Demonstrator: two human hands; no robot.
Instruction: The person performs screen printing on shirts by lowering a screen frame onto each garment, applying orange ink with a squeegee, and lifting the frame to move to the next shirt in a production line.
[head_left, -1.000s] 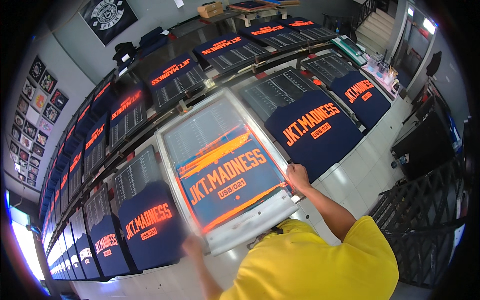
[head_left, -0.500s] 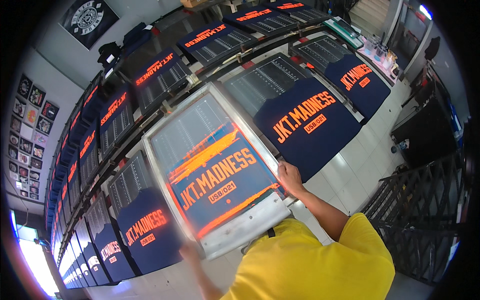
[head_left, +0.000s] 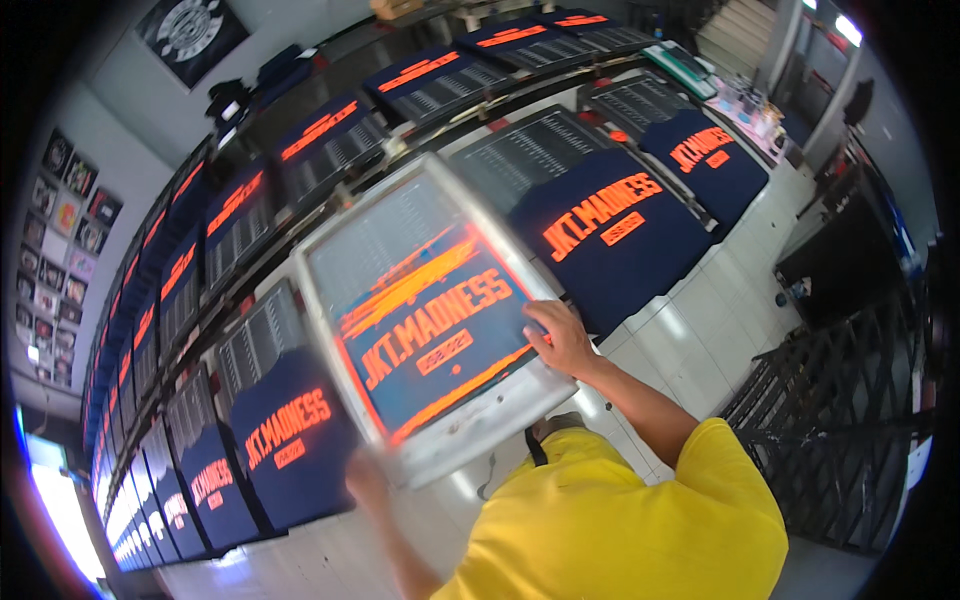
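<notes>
A metal-edged screen printing frame lies at mid-view over a pallet in the row. Orange ink is smeared across its mesh, above and below orange lettering. My right hand is closed on the frame's right side near its lower corner, with fingertips over the edge. My left hand, smeared by motion, is beside the lower left corner; its fingers cannot be made out. To the right of the frame lies a navy shirt with an orange print, and to the left another printed navy shirt.
Grey pallets bearing printed navy shirts run in two long rows, separated by a dark rail. At right stand a black cabinet and a dark metal lattice. Cups stand on a table at the far right.
My right hand has shifted up and left, its fingers now farther over the frame's edge. My left hand and the frame's lower end appear higher in the picture; the whole view has shifted slightly.
</notes>
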